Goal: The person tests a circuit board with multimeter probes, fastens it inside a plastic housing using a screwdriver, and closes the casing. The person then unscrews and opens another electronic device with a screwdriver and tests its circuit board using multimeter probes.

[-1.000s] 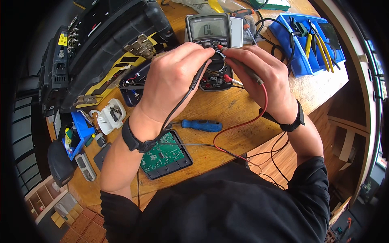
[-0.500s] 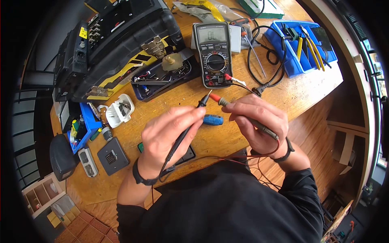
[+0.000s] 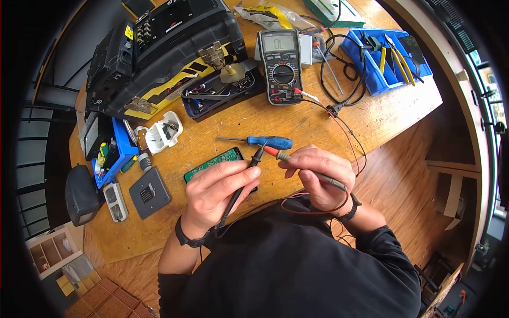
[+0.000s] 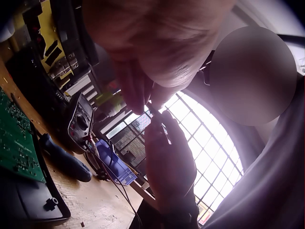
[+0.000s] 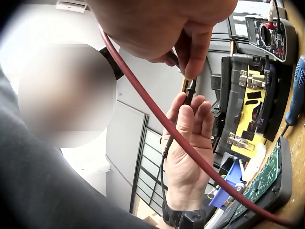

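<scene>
In the head view my left hand pinches a black multimeter probe, its tip pointing up and away from me. My right hand holds a red-tipped probe with a grey body, angled left. The two tips come together just in front of a blue-handled screwdriver, overlapping it in this view. Beyond stands the digital multimeter, its display reading OL and leads plugged into its front. A green circuit board in a black casing lies partly behind my left hand.
A large black-and-yellow case fills the back left, a dark parts tray beside it. At the back right sits a blue bin with pliers. A looped black cable lies between bin and multimeter. A white container stands left.
Both hands have drawn back from over the multimeter toward my body, still holding the probes. The tips now meet lower, near the screwdriver. The multimeter, hidden in part before, shows fully.
</scene>
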Tool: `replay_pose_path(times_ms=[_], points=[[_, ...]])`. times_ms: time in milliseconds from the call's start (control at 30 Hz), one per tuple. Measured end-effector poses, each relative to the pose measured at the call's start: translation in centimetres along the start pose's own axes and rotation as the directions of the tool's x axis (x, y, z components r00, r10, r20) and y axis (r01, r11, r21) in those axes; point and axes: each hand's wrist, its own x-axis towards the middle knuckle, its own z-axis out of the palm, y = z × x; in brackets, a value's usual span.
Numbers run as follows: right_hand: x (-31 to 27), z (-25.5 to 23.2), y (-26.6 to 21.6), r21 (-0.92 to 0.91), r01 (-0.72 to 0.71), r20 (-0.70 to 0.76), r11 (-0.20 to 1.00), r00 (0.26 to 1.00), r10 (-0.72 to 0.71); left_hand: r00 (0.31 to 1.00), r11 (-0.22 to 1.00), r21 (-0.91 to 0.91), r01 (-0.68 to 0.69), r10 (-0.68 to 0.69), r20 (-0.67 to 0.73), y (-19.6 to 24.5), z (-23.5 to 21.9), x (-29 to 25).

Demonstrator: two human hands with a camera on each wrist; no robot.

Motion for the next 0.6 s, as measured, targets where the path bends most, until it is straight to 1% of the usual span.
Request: replay_pose_path(times_ms=[100,167,267,600], points=[[-0.5,0.6,0.1,0.019,-0.002,0.0,1.0,1.0,0.002,1.0,1.0,0.018,0.006,-0.006,0.009,0.3,-0.3,-0.3],[-0.7,0.8,0.1,0.021,-0.014,0.001,1.0,1.0,0.014,0.999,0.999,-0.021,0.026,-0.026,-0.027,0.1,0.0,-1.0],[-0.7,0.9,0.0,0.012,0.004,-0.01,1.0,1.0,-0.004,0.999,0.999,-0.022,0.036,-0.037,-0.038,0.1,0.2,-1.3],[-0.7,0.9,0.0,-0.009,0.024,-0.021,1.0,0.999,-0.024,0.999,0.999,-0.015,0.03,-0.031,-0.045,0.3,0.3,-1.1]])
